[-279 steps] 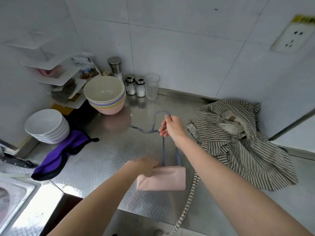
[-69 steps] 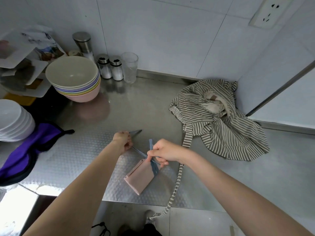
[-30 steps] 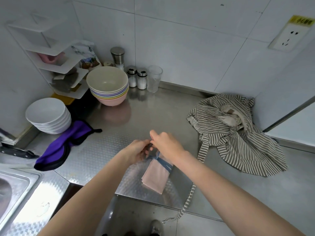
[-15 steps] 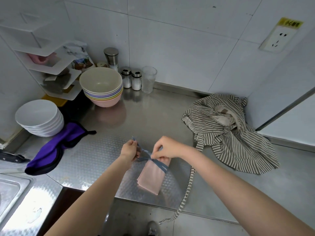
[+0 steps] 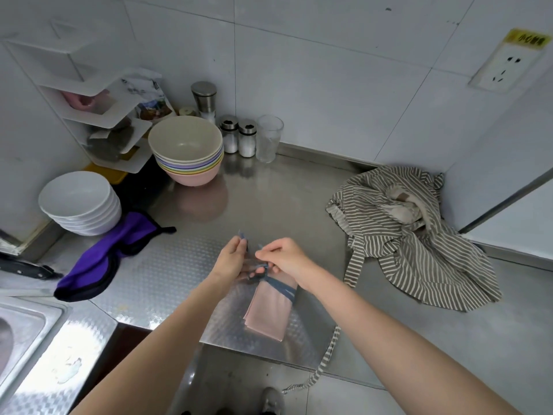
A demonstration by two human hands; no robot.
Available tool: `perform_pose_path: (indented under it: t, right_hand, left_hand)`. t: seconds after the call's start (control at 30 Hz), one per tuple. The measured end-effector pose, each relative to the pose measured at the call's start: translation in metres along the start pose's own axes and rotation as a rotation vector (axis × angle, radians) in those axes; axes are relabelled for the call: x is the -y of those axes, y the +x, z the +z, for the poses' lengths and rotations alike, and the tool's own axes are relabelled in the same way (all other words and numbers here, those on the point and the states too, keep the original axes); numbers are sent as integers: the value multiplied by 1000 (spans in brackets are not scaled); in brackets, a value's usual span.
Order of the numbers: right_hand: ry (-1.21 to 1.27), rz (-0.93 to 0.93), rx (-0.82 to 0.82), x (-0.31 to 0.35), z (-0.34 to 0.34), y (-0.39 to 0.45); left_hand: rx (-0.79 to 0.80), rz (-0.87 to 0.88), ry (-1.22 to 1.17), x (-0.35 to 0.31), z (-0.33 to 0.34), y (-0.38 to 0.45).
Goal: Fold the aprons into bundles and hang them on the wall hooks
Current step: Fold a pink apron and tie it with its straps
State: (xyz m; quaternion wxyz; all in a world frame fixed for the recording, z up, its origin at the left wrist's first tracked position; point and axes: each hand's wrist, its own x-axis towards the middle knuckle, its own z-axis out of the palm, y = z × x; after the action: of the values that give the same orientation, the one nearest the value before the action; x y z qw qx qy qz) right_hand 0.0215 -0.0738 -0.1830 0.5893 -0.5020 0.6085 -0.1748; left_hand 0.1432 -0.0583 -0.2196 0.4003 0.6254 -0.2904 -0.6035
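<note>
The fingers (image 5: 239, 245) of the left hand (image 5: 232, 259) pinch one end of a thin blue-grey fabric strap (image 5: 279, 285), its tip poking up just above them. The fingers (image 5: 266, 253) of the right hand (image 5: 285, 257) are curled and pinch the other end of the strap, close beside the left ones. Between the two hands the strap seems to cross into a knot, though that spot is blurred.

Just below the fingers, toward the person, lies the folded pale pink apron bundle (image 5: 267, 313) on the patterned stainless steel bench (image 5: 167, 265), with the strap wrapped across its upper end. Well to the right of the fingers a crumpled brown-and-white striped apron (image 5: 416, 244) lies in a heap on the bench, one striped tie trailing down over the front edge.

To the left of the fingers a purple cloth with dark trim (image 5: 104, 259) lies flat, and beyond it stands a stack of white bowls (image 5: 79, 202). Farther off, up and left of the fingers, sit a stack of pastel-coloured bowls (image 5: 188, 152), two small glass shakers with metal lids (image 5: 238, 137) and a clear drinking glass (image 5: 268, 137) against the white tiled wall.
</note>
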Motion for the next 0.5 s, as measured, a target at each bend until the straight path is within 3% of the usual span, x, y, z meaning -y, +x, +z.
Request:
perform_pose_path:
  t: [0.1,0.17,0.4,0.5]
  right_hand:
    - [-362,-83,-69,0,7,5]
    - [-471,-115,-91,5,12,7]
    - [145,-8,-143,10,17,11]
    - [341,35,-202,10,12,12]
  left_hand:
    - [45,124,233,-8,-4,-4]
    - [97,148,280,-13,-5,-9]
    - [202,82,-127,-7,-15,-21]
    - [272,34,-117,-4,-16,-20]
